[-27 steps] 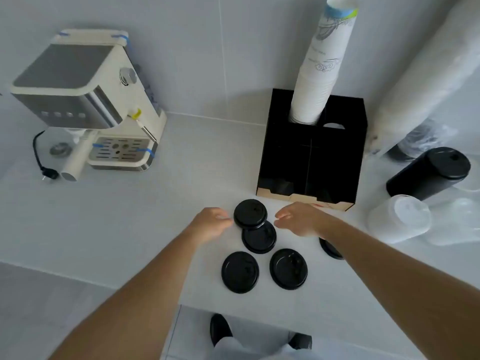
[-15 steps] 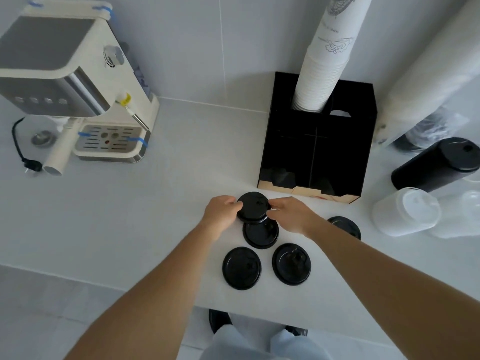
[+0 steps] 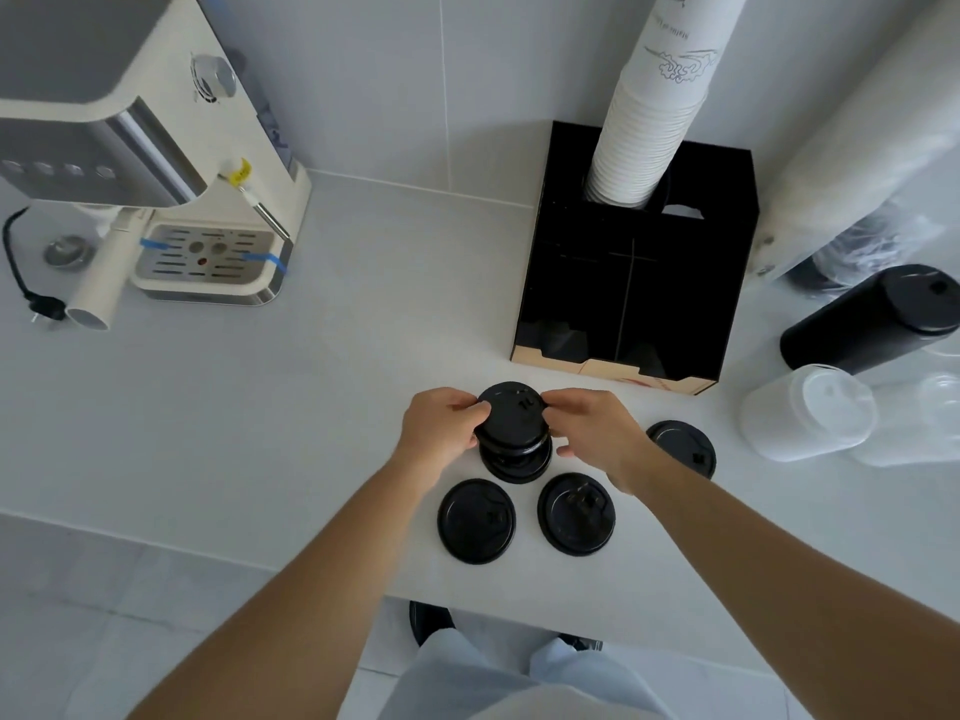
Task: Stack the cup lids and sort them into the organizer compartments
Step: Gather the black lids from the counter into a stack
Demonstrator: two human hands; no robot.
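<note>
A black cup lid [image 3: 511, 415] is held between my left hand [image 3: 441, 433] and my right hand [image 3: 592, 433], lifted just over a second black lid [image 3: 519, 462] that lies on the white counter. Fingers of both hands pinch the top lid's rim. Two more black lids [image 3: 476, 521] [image 3: 576, 513] lie flat nearer to me, and another black lid [image 3: 683, 446] lies to the right, partly behind my right wrist. The black organizer [image 3: 634, 283] stands just beyond, with open front compartments and a tall stack of white paper cups [image 3: 654, 106] in its top.
A cream espresso machine [image 3: 156, 148] stands at the back left with a cable and plug [image 3: 41, 309]. At the right lie a black sleeve of lids [image 3: 872, 324], a clear sleeve of white lids [image 3: 805, 413] and a wrapped cup stack [image 3: 857, 137]. The counter edge runs near my body.
Both hands closed in on the far lid, took hold of it and brought it toward me over the second lid. The camera has tilted down and closer.
</note>
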